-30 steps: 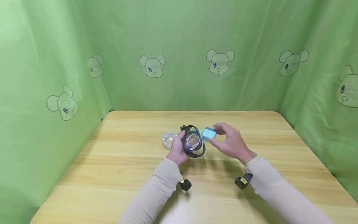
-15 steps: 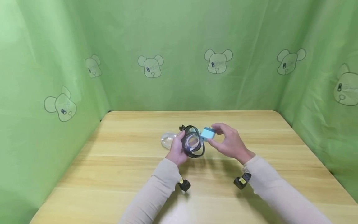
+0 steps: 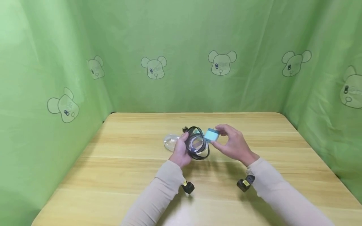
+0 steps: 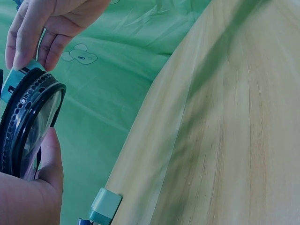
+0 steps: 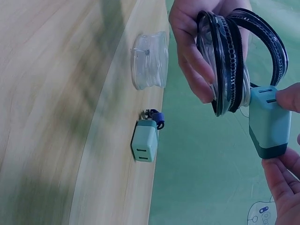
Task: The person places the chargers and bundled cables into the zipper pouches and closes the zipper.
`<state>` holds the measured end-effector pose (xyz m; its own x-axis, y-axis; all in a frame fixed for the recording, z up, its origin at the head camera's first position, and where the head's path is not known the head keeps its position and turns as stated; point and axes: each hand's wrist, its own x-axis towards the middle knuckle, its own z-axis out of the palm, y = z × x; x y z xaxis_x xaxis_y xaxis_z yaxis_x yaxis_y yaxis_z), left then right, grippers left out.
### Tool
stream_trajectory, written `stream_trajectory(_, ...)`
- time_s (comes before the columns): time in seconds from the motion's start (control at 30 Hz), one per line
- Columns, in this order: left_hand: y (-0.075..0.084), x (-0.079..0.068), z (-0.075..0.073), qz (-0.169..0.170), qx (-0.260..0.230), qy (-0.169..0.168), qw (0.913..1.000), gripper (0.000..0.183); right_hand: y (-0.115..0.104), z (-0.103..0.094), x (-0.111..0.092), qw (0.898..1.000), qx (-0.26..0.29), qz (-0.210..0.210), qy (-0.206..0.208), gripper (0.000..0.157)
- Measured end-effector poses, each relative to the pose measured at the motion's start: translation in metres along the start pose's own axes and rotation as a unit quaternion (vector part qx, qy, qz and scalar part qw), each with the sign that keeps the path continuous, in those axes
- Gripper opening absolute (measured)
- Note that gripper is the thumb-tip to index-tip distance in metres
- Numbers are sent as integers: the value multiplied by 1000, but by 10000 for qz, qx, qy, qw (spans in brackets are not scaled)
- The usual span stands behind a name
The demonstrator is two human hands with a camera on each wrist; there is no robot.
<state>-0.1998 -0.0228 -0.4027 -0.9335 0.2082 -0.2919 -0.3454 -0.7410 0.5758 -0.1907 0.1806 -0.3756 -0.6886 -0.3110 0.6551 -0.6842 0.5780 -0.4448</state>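
Observation:
My left hand (image 3: 181, 153) grips a round clear pouch with a black zipper (image 5: 227, 65), which is unzipped, its rim gaping. A white cable seems to be coiled inside. My right hand (image 3: 233, 145) pinches a teal charger plug (image 5: 269, 124) between thumb and fingertips, at the pouch's right edge. Two port slots on the charger face the pouch in the right wrist view. Its far end is partly covered by my fingers.
On the wooden table (image 3: 135, 175) lie a second teal charger (image 5: 144, 143), a small dark blue and black item (image 5: 158, 119) beside it, and a clear round case (image 5: 150, 61). A green curtain (image 3: 181, 88) surrounds the table.
The pouch in my left hand has shifted slightly right, closer against the charger. My right hand keeps its pinch on the charger, nearly still.

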Motion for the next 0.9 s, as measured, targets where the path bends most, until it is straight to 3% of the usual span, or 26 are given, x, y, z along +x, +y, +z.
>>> stream_trajectory(0.9, -1, 0, 6, 27, -39, -23, 10000, 37, -7, 7, 1, 9997, 154, -195, -51, 57)
